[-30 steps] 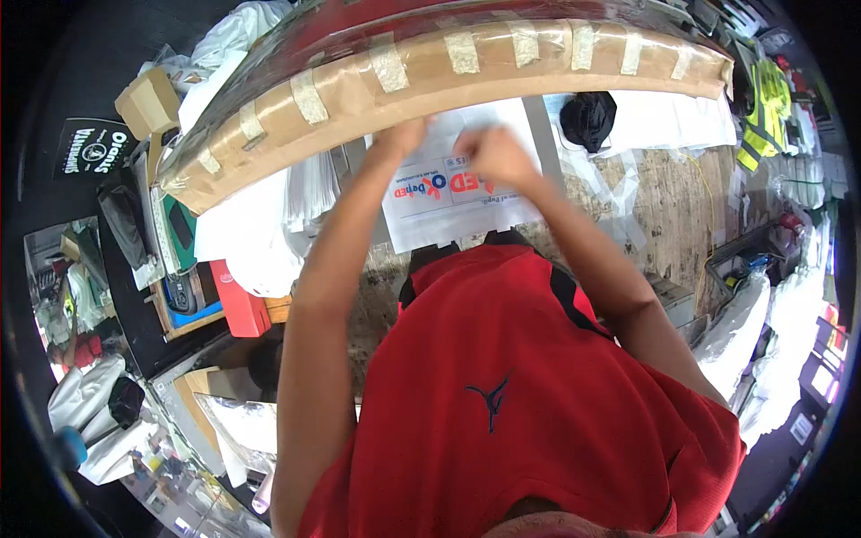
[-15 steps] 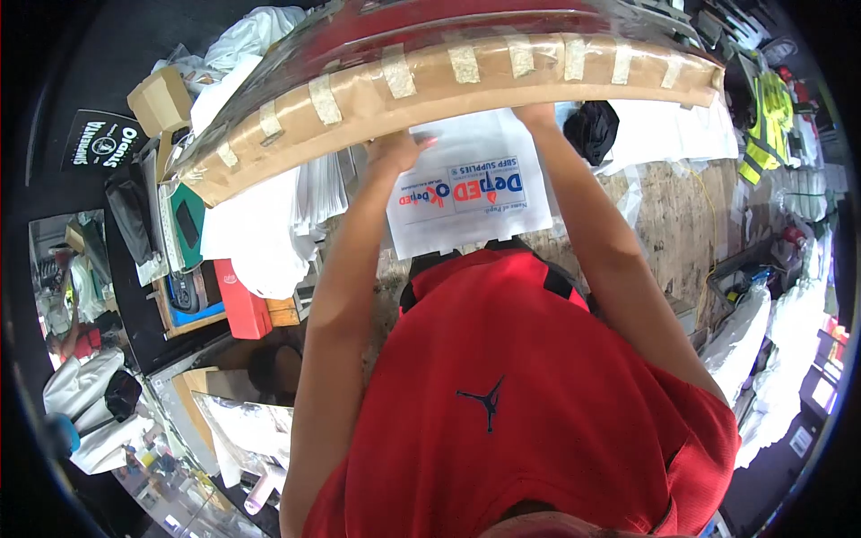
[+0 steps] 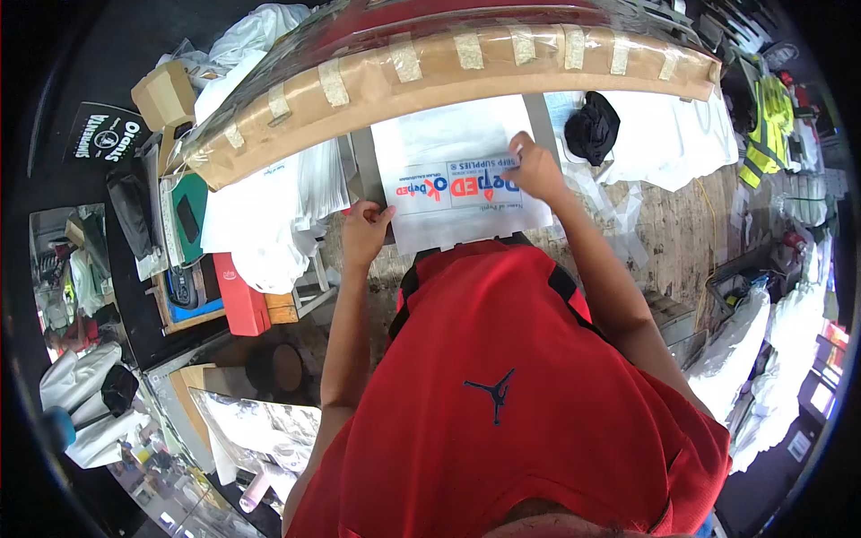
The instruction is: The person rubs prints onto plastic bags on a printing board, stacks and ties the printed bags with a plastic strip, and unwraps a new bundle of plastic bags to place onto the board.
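A white printed piece (image 3: 430,235), which looks like a fabric bag, lies on a dark flat bed under a large overhanging panel. Its blue and red lettering reads upside down from here. My left hand (image 3: 366,231) is at the left edge of this piece, thumb and fingers drawn together; whether they grip the edge is unclear. Over the right end of the lettering is my right hand (image 3: 538,170), its fingers curled in a pinch near the print's upper corner. What lies between those fingers cannot be made out.
A brown-edged panel (image 3: 448,76) with tape strips hangs over the work. At left are stacked white pieces (image 3: 269,211), a red box (image 3: 240,296) and a green board with a phone (image 3: 188,220). A black cloth bundle (image 3: 592,128) lies at right on white material (image 3: 668,134).
Both hands have come back toward me from under the panel's edge. My left hand moved to the printed piece's left side, my right hand onto the lettering's right end.
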The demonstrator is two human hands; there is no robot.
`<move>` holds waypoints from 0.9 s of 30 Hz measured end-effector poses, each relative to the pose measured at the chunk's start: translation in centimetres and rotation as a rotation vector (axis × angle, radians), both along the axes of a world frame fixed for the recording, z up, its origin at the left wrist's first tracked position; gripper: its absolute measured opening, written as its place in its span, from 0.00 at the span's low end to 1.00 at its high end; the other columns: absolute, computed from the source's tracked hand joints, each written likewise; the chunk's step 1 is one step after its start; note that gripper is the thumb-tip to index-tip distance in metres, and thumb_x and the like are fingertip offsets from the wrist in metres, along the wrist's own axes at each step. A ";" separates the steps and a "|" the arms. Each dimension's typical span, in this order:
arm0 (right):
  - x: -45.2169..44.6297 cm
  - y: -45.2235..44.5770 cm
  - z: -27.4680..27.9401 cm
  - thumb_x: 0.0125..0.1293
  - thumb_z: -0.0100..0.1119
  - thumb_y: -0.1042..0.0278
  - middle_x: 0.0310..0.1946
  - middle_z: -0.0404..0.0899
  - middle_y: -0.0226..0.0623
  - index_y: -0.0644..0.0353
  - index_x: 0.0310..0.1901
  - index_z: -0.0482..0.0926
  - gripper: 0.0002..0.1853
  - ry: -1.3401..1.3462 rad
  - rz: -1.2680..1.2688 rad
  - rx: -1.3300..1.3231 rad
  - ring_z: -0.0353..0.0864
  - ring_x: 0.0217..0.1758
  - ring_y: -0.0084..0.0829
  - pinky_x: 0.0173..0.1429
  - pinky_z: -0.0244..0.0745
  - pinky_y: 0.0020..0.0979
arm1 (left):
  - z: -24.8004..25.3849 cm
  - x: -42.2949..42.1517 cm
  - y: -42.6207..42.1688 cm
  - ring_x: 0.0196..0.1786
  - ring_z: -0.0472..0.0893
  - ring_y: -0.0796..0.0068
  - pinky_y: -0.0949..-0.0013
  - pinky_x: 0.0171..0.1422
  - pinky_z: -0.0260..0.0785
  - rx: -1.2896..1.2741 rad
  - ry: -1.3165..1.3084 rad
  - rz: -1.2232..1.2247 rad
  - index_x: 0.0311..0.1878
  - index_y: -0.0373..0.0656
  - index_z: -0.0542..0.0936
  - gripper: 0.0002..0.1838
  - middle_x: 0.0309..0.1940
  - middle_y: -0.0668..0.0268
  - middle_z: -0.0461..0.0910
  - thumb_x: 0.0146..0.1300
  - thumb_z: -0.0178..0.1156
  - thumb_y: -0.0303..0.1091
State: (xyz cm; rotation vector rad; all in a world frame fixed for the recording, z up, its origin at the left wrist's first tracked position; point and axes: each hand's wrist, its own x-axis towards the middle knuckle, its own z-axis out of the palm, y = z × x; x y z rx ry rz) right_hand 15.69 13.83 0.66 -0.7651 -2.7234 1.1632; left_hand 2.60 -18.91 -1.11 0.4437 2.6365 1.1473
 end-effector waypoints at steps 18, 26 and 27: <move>-9.2 6.5 -2.8 0.50 0.76 0.61 0.29 0.85 0.42 0.56 0.51 0.77 0.26 0.030 0.010 0.256 0.86 0.39 0.40 0.47 0.79 0.36 | -0.7 1.2 -0.3 0.30 0.84 0.67 0.65 0.39 0.75 -0.090 -0.123 0.023 0.34 0.38 0.86 0.13 0.27 0.59 0.85 0.53 0.72 0.38; -10.1 7.8 -4.2 0.48 0.77 0.60 0.32 0.85 0.46 0.58 0.52 0.76 0.29 0.029 0.059 0.235 0.86 0.40 0.40 0.47 0.79 0.36 | 1.9 5.3 8.4 0.57 0.73 0.52 0.54 0.64 0.64 0.161 0.560 -0.287 0.48 0.39 0.77 0.18 0.51 0.51 0.75 0.58 0.67 0.37; -10.2 7.8 -4.6 0.48 0.77 0.61 0.33 0.85 0.46 0.58 0.52 0.76 0.29 0.011 0.046 0.225 0.86 0.40 0.40 0.47 0.79 0.35 | 2.0 5.6 9.9 0.63 0.68 0.48 0.50 0.68 0.60 0.112 0.544 -0.365 0.55 0.38 0.74 0.24 0.59 0.48 0.69 0.59 0.66 0.40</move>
